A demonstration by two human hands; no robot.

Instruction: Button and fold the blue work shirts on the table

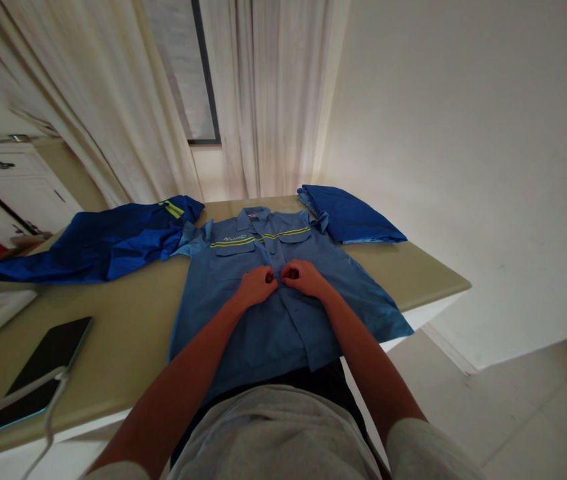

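Observation:
A blue-grey short-sleeved work shirt (263,333) lies front up on the table, its collar at the far end and its hem over the near edge. Yellow stripes cross its chest above two flap pockets. My left hand (258,285) and my right hand (303,277) meet at the front placket around mid-chest, a small gap between them. Both have their fingers pinched on the placket edges; any button there is too small to make out. Below the hands the placket runs down to the hem.
A darker blue garment with yellow-green strips (113,240) lies crumpled at the left, and a folded blue garment (348,213) at the back right. A phone (38,373) with a white cable rests on the table (128,333) at the left. A wall (463,167) stands to the right.

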